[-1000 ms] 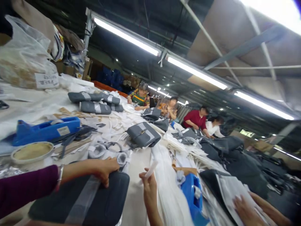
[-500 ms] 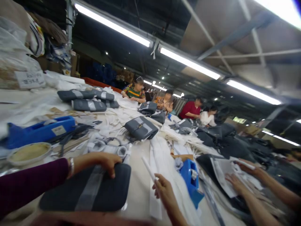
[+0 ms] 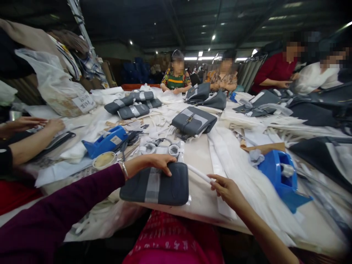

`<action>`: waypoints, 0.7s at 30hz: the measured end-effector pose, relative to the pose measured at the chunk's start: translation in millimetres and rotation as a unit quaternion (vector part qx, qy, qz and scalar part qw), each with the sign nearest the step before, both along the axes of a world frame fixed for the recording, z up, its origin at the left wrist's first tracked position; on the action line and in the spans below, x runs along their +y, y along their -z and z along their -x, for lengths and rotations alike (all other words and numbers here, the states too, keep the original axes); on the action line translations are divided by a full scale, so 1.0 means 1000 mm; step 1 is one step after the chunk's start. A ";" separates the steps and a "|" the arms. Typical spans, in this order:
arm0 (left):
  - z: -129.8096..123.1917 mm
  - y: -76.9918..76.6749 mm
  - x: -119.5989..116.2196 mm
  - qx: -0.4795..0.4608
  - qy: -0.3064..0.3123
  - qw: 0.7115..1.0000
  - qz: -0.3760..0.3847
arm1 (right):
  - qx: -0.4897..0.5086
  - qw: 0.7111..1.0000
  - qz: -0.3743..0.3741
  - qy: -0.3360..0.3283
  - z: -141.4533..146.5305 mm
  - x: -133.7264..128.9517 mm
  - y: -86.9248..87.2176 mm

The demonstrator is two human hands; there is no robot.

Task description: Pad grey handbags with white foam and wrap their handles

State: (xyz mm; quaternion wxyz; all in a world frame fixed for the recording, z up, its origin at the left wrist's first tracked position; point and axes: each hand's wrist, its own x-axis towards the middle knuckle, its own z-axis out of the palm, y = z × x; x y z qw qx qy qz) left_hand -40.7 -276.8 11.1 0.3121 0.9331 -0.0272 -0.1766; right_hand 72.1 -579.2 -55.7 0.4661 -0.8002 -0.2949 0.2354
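A flat dark blue-grey bag (image 3: 177,185) with rounded corners lies near the table's front edge, a translucent band wrapped around its middle. My left hand (image 3: 159,162) grips its top edge, the thumb on the upper face and the other fingers partly hidden. In my right hand (image 3: 224,186) a thin white strip (image 3: 200,173) is pinched between thumb and fingers. Its far end points left toward the bag's upper right corner; I cannot tell whether they touch. Just behind the bag lie straps coiled in clear wrap (image 3: 173,149).
Blue tape dispensers stand left (image 3: 106,141) and right (image 3: 277,179), with a tape roll (image 3: 104,160) beside the left one. A buckled bag (image 3: 194,121) and wrapped bags (image 3: 134,110) lie farther back. Another person's hands (image 3: 52,126) work at left; several people sit across.
The view has levelled and swung right and down, showing my lap and another person's hands at left. My left hand still grips the bag; my right still holds the white strip.
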 end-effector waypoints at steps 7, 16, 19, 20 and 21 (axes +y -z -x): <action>-0.002 -0.002 -0.003 0.044 0.008 0.999 -0.004 | 0.048 0.995 0.013 -0.083 -0.012 0.007 -0.003; 0.004 0.008 0.002 0.012 -0.031 0.999 0.016 | 0.073 0.989 0.029 -0.126 -0.017 0.037 -0.010; 0.001 0.014 0.005 -0.009 -0.030 0.999 0.016 | 0.070 0.983 0.019 -0.171 -0.015 0.061 -0.011; 0.001 0.015 0.005 -0.013 -0.031 0.999 0.016 | 0.066 0.980 0.015 -0.186 -0.012 0.069 -0.013; 0.001 0.016 0.005 -0.016 -0.033 0.999 0.017 | 0.060 0.978 0.012 -0.201 -0.010 0.077 -0.016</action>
